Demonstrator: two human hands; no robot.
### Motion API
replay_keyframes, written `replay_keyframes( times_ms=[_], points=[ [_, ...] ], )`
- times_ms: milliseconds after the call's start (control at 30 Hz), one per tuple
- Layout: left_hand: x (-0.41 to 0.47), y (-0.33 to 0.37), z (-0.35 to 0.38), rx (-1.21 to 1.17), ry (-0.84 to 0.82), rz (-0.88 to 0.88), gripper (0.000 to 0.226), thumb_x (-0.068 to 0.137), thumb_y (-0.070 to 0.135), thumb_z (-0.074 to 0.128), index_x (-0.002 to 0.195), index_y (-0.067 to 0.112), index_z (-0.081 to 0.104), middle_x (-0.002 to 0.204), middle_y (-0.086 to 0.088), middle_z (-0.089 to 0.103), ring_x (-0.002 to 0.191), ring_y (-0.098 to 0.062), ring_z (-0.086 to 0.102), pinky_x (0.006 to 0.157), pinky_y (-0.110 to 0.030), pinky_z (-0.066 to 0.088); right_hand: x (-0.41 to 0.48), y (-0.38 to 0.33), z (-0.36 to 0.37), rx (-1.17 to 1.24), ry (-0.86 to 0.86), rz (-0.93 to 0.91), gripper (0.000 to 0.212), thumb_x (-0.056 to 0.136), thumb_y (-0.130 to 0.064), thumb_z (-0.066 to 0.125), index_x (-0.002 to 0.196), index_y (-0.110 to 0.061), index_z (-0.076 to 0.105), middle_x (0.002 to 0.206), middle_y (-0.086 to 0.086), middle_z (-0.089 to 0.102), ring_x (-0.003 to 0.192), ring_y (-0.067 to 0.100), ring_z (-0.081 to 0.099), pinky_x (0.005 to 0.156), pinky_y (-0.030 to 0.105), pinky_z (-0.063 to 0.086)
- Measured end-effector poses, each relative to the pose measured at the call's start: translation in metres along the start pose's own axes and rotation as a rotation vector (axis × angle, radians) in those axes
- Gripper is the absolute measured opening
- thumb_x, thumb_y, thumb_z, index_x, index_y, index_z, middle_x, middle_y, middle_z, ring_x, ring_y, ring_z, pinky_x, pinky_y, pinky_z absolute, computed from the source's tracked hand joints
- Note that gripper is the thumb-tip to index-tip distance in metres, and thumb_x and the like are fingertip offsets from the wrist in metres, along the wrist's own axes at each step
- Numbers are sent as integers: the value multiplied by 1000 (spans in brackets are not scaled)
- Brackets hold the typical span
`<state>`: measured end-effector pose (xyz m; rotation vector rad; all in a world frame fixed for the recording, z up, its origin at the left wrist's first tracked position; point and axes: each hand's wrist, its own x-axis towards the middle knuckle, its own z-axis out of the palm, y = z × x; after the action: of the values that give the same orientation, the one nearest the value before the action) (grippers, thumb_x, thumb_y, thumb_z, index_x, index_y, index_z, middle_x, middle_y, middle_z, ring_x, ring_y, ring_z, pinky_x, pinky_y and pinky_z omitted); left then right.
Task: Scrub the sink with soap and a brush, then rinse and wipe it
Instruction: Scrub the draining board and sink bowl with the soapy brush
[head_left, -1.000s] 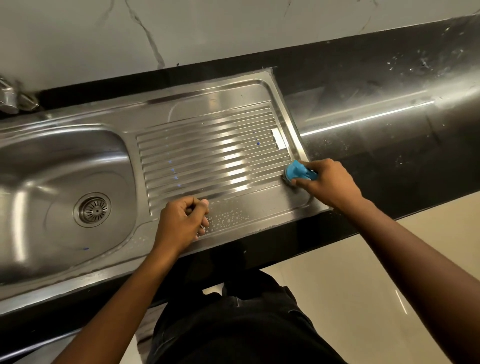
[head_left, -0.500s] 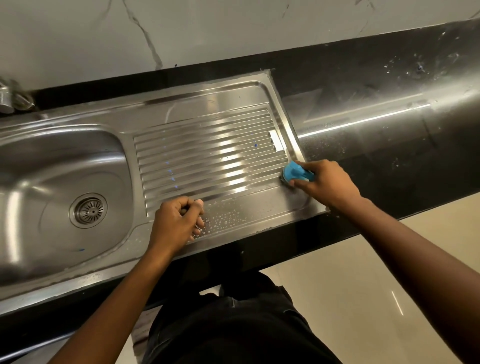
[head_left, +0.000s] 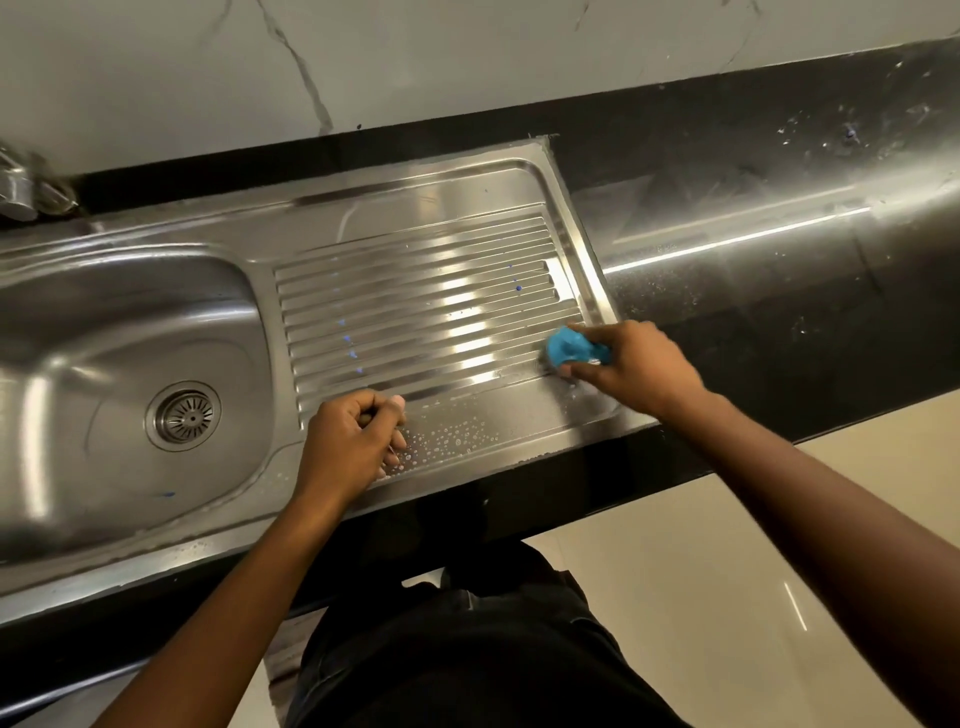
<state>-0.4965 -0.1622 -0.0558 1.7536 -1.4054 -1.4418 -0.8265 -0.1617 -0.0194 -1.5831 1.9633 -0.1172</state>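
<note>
The blue brush (head_left: 569, 349) sits on the near right corner of the ribbed draining board (head_left: 426, 306), which is part of the shiny steel sink (head_left: 130, 291). The right hand (head_left: 631, 364) has its grip wrapped around the brush and presses it onto the metal. The left hand (head_left: 350, 441) rests on the flat front edge of the sink, fingers curled in, holding nothing I can see. Small water drops (head_left: 447, 436) lie just beside it. The round drain (head_left: 184, 415) is in the bowl on the left. The black surface (head_left: 779, 291) runs off to the right.
</note>
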Motion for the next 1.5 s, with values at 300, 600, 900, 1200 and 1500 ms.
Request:
replay_keyframes(
  times_ms=[300,600,900,1200,1500],
  points=[
    [-2,-6,-8,-11,14,-27,29,105,25,64,83,9,73,67,-9,73,53,-18,65,53,-30,52,18,-53,33,101,63,-59,60,90,-47,77,143,-24,61,133,2,71,111,17,70,101,42,57],
    [-5,-4,-23,-8,58,-18,28,104,25,64,83,10,74,67,-10,73,54,-18,65,49,-26,52,0,-49,44,-7,-58,-182,60,92,-51,73,146,-34,57,130,-3,72,109,12,70,99,42,58],
    [-8,-9,-32,-20,70,-33,28,104,24,65,82,8,74,66,-10,73,53,-18,65,49,-27,52,11,-53,35,14,29,-75,62,93,-49,73,147,-23,56,135,5,69,114,19,69,99,39,55],
    [-9,-17,-54,-2,118,-27,29,104,27,64,84,9,74,67,-8,74,53,-18,66,50,-28,53,8,-104,85,-53,-82,-281,61,90,-54,72,146,-40,56,130,-4,72,109,19,70,93,38,57],
    [-16,-32,-73,-31,145,-44,30,105,26,64,83,7,73,67,-10,73,54,-20,66,48,-27,53,15,-88,74,-85,4,-157,60,88,-60,72,143,-39,60,121,-2,75,104,22,71,87,36,57]
  ],
)
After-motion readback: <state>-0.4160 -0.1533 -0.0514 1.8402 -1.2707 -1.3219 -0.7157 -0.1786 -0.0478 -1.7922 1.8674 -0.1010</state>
